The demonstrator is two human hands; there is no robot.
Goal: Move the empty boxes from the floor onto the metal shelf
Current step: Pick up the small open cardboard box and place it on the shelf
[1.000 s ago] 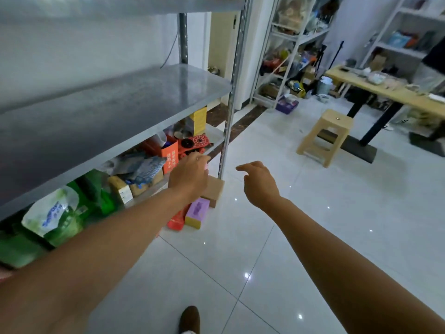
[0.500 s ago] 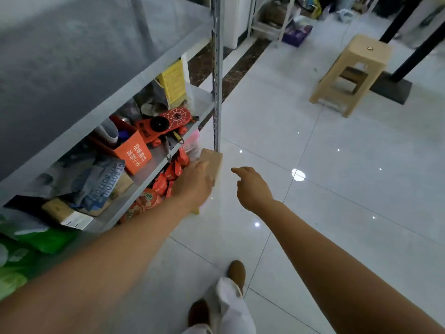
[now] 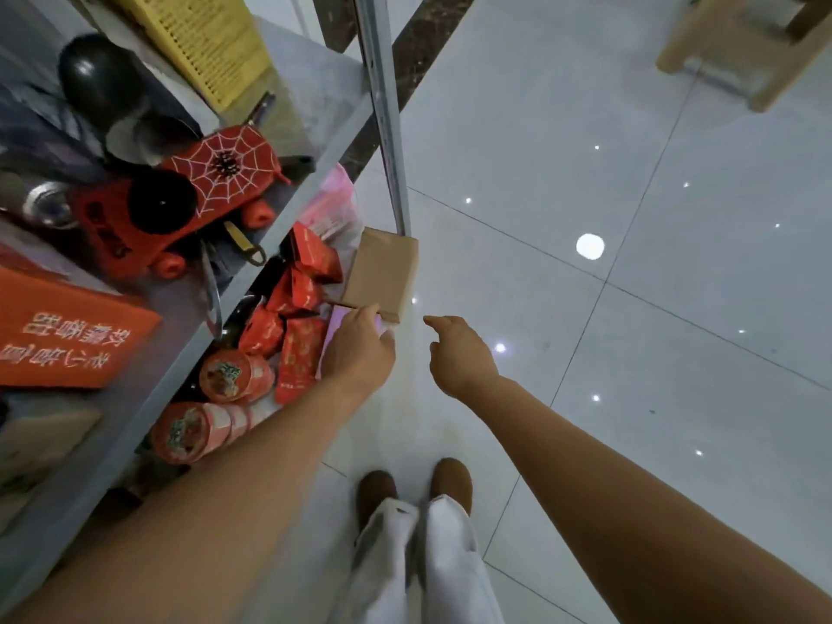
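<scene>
Left hand covered the purple box, grip unclear; right hand hung relaxed, empty. A careless lift could topple the cardboard box beyond.

Brown box, purple box on floor

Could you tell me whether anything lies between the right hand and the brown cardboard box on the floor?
Nothing visible does. Only bare floor tile shows between the right hand and the brown cardboard box. The left hand reaches over the purple box beside it, off to the side of that path.
</scene>
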